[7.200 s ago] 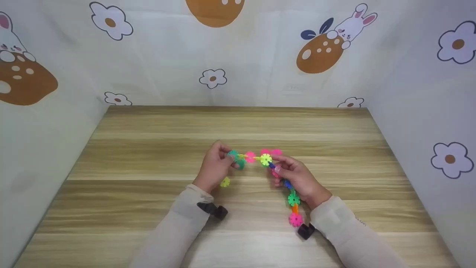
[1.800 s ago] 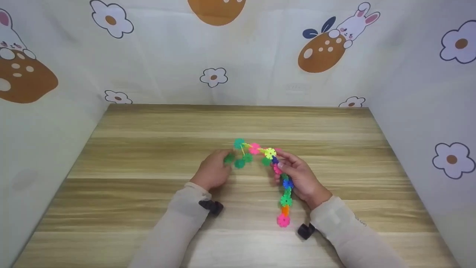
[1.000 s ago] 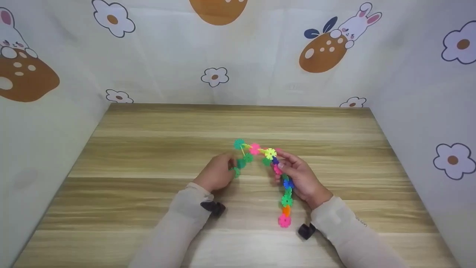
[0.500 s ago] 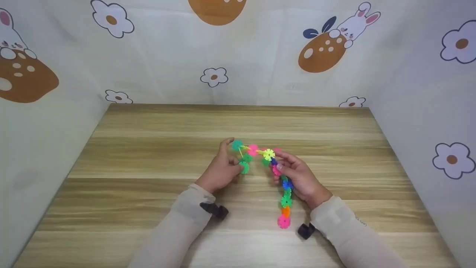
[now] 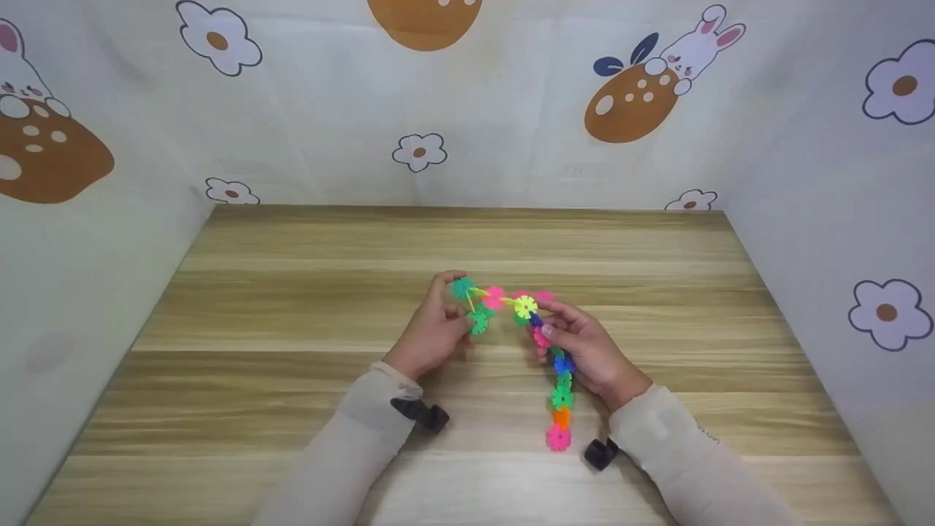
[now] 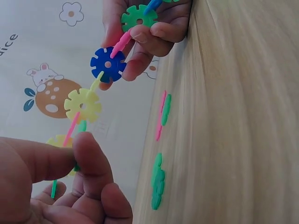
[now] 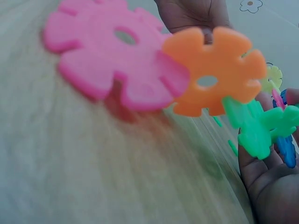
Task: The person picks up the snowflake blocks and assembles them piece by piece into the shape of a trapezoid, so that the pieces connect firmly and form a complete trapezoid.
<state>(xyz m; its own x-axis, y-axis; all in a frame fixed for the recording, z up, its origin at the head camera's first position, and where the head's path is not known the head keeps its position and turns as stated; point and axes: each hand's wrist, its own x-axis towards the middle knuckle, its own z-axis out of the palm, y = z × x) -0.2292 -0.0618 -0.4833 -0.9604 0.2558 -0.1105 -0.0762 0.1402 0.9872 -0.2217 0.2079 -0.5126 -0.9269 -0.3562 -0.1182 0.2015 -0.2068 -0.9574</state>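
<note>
A chain of slotted plastic flower discs (image 5: 526, 307) in pink, yellow, blue, green and orange arches between both hands, above the wooden table. My right hand (image 5: 588, 347) pinches it near its middle; the rest hangs toward me, ending in an orange disc (image 7: 215, 70) and a pink disc (image 7: 126, 51). With thumb and a finger my left hand (image 5: 431, 332) pinches a green disc (image 5: 478, 321), seen nearly edge-on in the left wrist view, close by a yellow disc (image 6: 83, 106). Its raised index finger is beside the teal disc (image 5: 463, 288) at the chain's left end.
Loose discs lie on the wooden table (image 5: 292, 307): a pink disc (image 6: 161, 114) beside a green one (image 6: 166, 110), and overlapping green discs (image 6: 158, 182) nearer my left hand. Patterned cloth walls (image 5: 314, 109) stand at the back and sides.
A yellow disc that lay beside my left wrist is gone from the table. My left hand has gone down, picked up a green disc and raised it to the chain's left end. My right hand keeps its hold.
</note>
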